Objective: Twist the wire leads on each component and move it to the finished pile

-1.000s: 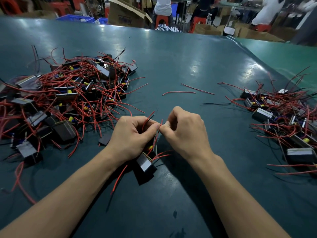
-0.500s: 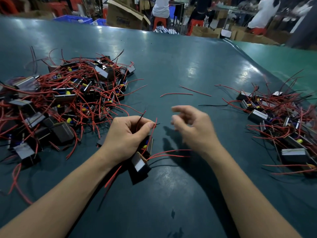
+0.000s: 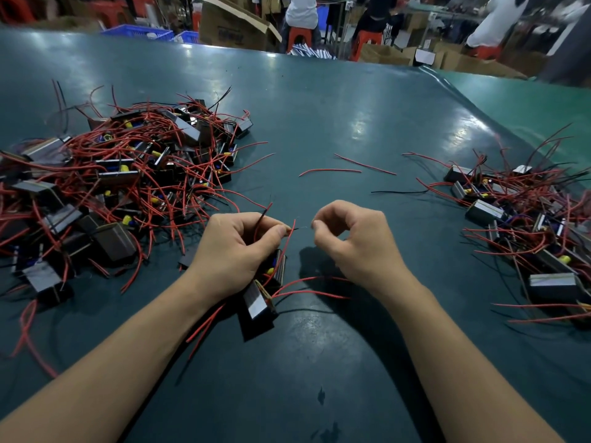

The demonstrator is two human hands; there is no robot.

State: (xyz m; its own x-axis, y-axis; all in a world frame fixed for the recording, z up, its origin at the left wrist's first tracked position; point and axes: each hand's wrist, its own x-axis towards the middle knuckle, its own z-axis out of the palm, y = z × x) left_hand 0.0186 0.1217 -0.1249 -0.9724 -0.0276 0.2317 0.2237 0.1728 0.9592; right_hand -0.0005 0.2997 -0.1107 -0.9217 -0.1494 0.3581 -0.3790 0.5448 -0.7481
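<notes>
A small black transformer-like component (image 3: 259,306) with red leads lies on the green table under my left wrist. My left hand (image 3: 236,247) grips its red and black wire leads (image 3: 287,238), pinching them between thumb and forefinger. My right hand (image 3: 348,238) hovers just to the right with curled fingers; thumb and forefinger pinch a fine bare strand that runs to the left hand's wire tip. A big tangled pile of components (image 3: 121,183) lies on the left. A smaller pile (image 3: 524,219) lies on the right.
Loose red wire offcuts (image 3: 329,170) and a black one (image 3: 396,191) lie mid-table beyond my hands. Two more red leads (image 3: 307,286) trail right from the held component. Cardboard boxes (image 3: 233,24), blue crates, red stools and seated people stand beyond the table's far edge.
A second ago both hands pinched the leads together. My right hand then let go and drew away to the right. It has now closed back in on the wire tip.
</notes>
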